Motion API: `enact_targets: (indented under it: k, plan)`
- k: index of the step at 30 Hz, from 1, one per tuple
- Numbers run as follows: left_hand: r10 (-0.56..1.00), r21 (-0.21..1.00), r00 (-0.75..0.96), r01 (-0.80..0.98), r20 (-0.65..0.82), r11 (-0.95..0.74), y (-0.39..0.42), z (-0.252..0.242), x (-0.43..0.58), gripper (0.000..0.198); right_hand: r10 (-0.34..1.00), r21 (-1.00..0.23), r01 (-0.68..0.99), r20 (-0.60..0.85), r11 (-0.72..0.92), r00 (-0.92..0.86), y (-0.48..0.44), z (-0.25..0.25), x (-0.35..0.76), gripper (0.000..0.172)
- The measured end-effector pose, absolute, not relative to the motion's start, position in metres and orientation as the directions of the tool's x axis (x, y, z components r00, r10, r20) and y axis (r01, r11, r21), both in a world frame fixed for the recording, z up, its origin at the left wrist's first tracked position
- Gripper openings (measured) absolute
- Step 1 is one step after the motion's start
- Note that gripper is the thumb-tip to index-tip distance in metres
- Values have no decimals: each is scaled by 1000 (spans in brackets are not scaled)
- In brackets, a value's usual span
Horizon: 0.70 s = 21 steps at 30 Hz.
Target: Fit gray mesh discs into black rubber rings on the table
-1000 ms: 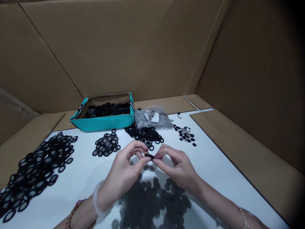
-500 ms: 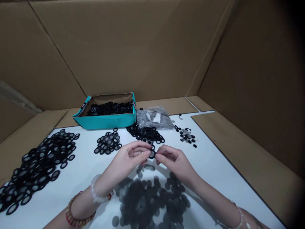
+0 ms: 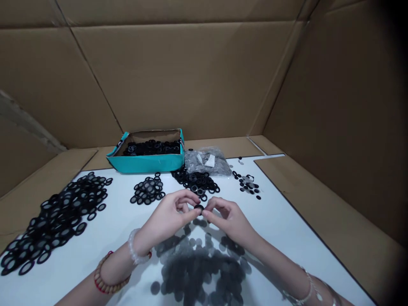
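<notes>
Over the middle of the white table, my left hand (image 3: 174,213) pinches a small black ring (image 3: 199,208) between thumb and fingers. From the other side, my right hand (image 3: 227,216) has its thumb and fingertips closed on the same ring's edge. The ring is now tilted, so its centre is hard to make out. Beneath and in front of both hands lie many loose grey translucent discs (image 3: 191,272). Just beyond the fingertips is a heap of black rings (image 3: 199,182).
A teal box (image 3: 146,163) of black rings stands at the back, beside a clear bag (image 3: 208,161) of grey pieces. Rings with grey centres form a large pile (image 3: 63,221) and a small pile (image 3: 148,190) at left. Small discs (image 3: 248,185) lie right. Cardboard walls (image 3: 178,80) surround the table.
The ring has turned from facing me, with its grey centre showing, to a tilted, flatter angle. Both hands remain together on it. The camera view has shifted slightly.
</notes>
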<state>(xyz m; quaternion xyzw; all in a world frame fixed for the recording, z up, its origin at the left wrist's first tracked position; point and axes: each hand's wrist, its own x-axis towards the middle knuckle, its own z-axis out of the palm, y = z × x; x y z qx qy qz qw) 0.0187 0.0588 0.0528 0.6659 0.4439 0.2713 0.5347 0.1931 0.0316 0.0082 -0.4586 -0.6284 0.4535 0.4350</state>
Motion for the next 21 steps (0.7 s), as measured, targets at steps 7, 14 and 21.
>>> enact_targets:
  k: [7,14,21]
  plan:
    - [853,960,487,275,-189,56,48,38,2,19,934,-967,200,82,160,-349,31,0,183,16]
    - [878,971,427,186,-218,150,31,33,-2,28,875,-925,275,109,263,-471,24,1,177,21]
    - [901,987,407,107,-151,117,18,32,1,29,843,-906,239,192,349,-503,15,2,175,32]
